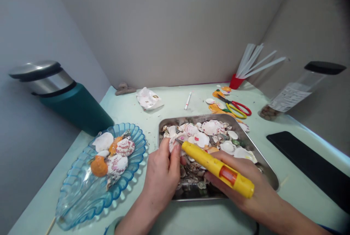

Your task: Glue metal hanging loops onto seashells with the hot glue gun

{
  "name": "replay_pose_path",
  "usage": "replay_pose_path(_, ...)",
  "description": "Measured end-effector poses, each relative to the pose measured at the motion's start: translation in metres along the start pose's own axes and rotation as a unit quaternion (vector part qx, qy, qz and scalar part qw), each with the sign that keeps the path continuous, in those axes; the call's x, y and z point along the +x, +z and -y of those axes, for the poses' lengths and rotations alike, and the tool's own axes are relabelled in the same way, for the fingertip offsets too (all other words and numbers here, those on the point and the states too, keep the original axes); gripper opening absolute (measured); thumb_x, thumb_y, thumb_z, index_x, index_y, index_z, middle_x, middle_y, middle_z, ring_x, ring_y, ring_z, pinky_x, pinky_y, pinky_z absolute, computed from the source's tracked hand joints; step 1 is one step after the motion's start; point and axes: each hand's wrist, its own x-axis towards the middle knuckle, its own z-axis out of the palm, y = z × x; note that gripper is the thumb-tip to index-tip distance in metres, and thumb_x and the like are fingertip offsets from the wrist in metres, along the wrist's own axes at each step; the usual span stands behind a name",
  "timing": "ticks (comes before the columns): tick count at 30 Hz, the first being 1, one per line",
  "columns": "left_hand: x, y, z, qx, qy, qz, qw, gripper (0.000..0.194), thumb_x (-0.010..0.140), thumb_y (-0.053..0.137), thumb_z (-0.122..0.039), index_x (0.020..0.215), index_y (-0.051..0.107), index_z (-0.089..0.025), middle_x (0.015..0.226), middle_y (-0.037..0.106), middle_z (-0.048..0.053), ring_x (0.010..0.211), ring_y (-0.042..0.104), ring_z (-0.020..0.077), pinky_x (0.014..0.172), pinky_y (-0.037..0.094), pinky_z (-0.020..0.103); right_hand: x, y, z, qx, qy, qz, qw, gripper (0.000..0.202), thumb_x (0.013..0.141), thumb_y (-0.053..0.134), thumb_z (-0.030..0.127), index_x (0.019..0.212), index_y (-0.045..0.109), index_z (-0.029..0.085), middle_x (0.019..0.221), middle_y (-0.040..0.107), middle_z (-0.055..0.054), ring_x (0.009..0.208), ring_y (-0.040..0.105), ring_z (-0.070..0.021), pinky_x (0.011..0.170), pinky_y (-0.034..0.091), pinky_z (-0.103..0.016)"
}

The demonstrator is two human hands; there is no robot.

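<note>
My left hand (161, 169) pinches a small whitish-pink seashell (172, 144) between thumb and fingers, above the near left part of a metal tray. My right hand (240, 176) is closed around a yellow hot glue gun (207, 160) with an orange window in its body. Its pointed nozzle (179, 141) is at the shell; I cannot tell whether it touches. Below both hands the rectangular metal tray (269, 169) holds many loose seashells (213, 127), white, speckled and orange. My right fingers are partly hidden by the glue gun.
At left, a blue scalloped dish (79, 195) holds several shells, beside a teal bottle (79, 107). Behind the tray lie a crumpled white packet (149, 99), a white marker (188, 101) and scissors (236, 107). A red cup (235, 82) of white sticks, a clear jar (290, 94) and a black slab (308, 165) are at right.
</note>
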Motion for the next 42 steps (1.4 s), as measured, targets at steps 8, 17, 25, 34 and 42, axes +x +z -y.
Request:
replay_pose_path(8,-0.0008,-0.0003,-0.0003,0.005,0.005,-0.003,1.0,0.024,0.093,0.039,-0.031,0.072,0.047,-0.023,0.056,0.063,-0.003,0.046,0.054,0.0145,0.049,0.033,0.024,0.0003,-0.0002,0.0037,0.002,0.007,0.005,1.0,0.015,0.092,0.054,0.026,0.106,0.056,0.027,0.094,0.068,0.002,0.08,0.063,-0.0138,0.07,0.046,-0.023)
replay_pose_path(17,-0.001,0.0004,-0.0003,0.019,0.009,-0.007,1.0,0.023,0.092,0.04,-0.03,0.072,0.046,-0.023,0.055,0.061,-0.003,0.046,0.054,0.0145,0.049,0.033,0.024,0.0013,-0.0001,0.0013,-0.012,0.008,0.011,1.0,0.011,0.092,0.054,0.026,0.103,0.056,0.026,0.088,0.066,0.004,0.071,0.06,-0.012,0.064,0.044,-0.022)
replay_pose_path(25,-0.0002,0.0009,0.0008,0.052,0.032,-0.025,0.998,0.022,0.091,0.04,-0.026,0.069,0.043,-0.023,0.052,0.056,-0.004,0.045,0.053,0.0144,0.046,0.03,0.024,-0.0001,-0.0015,0.0003,-0.027,0.001,0.015,1.0,0.015,0.091,0.054,0.026,0.106,0.055,0.025,0.095,0.068,0.001,0.077,0.063,-0.0143,0.067,0.045,-0.024)
replay_pose_path(34,0.0003,0.001,0.001,0.03,0.015,-0.01,0.999,0.022,0.093,0.039,-0.029,0.072,0.044,-0.023,0.056,0.06,-0.003,0.047,0.055,0.0148,0.049,0.032,0.024,0.0,-0.0001,0.0025,-0.024,0.006,0.001,1.0,0.014,0.092,0.053,0.027,0.105,0.056,0.024,0.093,0.068,0.0,0.074,0.064,-0.0158,0.064,0.047,-0.026)
replay_pose_path(42,-0.0014,-0.0004,-0.0005,0.011,-0.012,0.002,1.0,0.023,0.093,0.039,-0.034,0.075,0.046,-0.023,0.059,0.065,-0.002,0.049,0.057,0.0158,0.05,0.035,0.025,0.0021,0.0002,0.0023,-0.013,0.013,0.0,1.0,0.016,0.092,0.053,0.031,0.105,0.056,0.023,0.09,0.067,0.0,0.074,0.062,-0.0155,0.066,0.046,-0.026)
